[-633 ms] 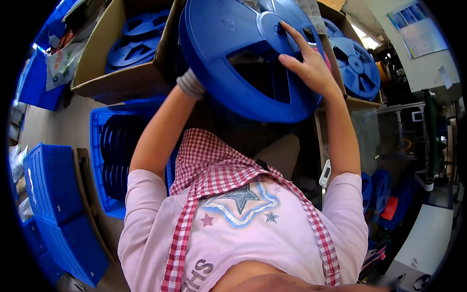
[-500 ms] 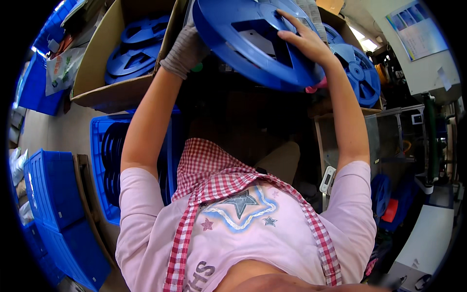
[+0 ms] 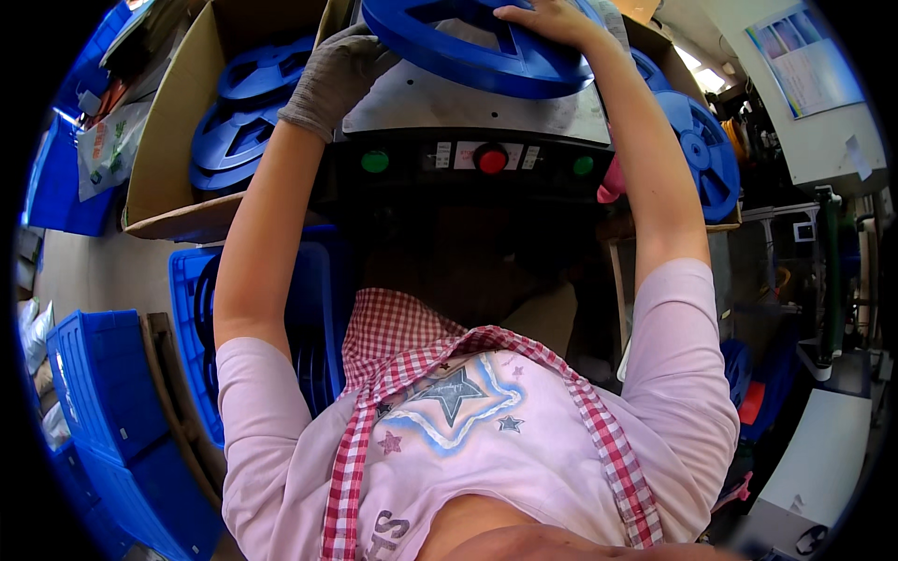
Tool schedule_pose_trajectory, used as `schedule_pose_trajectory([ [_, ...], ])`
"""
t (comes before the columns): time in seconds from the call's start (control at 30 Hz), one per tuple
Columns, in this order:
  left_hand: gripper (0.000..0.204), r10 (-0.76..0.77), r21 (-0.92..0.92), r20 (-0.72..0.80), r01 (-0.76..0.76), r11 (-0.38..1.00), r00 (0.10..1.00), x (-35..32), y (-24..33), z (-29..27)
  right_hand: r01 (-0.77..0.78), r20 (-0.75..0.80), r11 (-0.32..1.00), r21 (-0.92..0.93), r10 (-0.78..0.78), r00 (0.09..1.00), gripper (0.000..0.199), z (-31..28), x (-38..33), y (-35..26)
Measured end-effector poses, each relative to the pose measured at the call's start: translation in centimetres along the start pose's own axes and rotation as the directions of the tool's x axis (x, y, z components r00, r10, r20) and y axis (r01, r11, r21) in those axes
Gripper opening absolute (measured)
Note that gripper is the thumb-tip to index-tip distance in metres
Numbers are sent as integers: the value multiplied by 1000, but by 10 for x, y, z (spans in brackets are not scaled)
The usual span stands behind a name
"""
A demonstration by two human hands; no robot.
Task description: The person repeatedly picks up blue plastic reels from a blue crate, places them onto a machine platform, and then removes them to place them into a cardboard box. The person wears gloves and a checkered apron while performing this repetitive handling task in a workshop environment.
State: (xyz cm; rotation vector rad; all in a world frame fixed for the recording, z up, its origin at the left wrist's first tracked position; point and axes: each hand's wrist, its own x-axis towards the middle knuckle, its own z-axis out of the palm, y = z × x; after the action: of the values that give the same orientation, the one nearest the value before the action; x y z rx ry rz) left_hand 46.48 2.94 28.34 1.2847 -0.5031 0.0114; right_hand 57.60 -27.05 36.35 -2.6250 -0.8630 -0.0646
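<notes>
A large blue plastic reel (image 3: pixel 440 51) hangs tilted over the metal top of a machine, its far part cut off by the upper picture edge. My left hand (image 3: pixel 344 77), in a grey knitted glove, grips the reel's left rim with the fingers partly hidden behind it. My bare right hand (image 3: pixel 547 21) holds the reel from its right side, fingers reaching over the face toward the middle. Below it the machine's front panel (image 3: pixel 421 157) shows a red button (image 3: pixel 491 159) between two green ones, the left green button (image 3: pixel 375 162) being the larger.
An open cardboard box (image 3: pixel 154 173) at the left holds several blue reels (image 3: pixel 229 140). More blue reels (image 3: pixel 697 154) stand in a box at the right. A blue crate (image 3: pixel 192 309) with black discs is below my left arm. Stacked blue bins (image 3: pixel 108 374) stand far left.
Both hands have carried the reel up and away from me, slightly left. The machine's metal top and its buttons have come into sight beneath it.
</notes>
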Motion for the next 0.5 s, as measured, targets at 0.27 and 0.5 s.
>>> schedule_pose_trajectory([
  [0.27, 53, 97, 639, -388, 192, 745, 917, -72, 43, 53, 65, -416, 956, -286, -185, 891, 75, -7, -78, -8],
  [0.5, 94, 198, 952, -242, 272, -141, 950, -129, 22, 89, -103, -346, 966, -237, 15, 938, 98, 48, -232, 52],
])
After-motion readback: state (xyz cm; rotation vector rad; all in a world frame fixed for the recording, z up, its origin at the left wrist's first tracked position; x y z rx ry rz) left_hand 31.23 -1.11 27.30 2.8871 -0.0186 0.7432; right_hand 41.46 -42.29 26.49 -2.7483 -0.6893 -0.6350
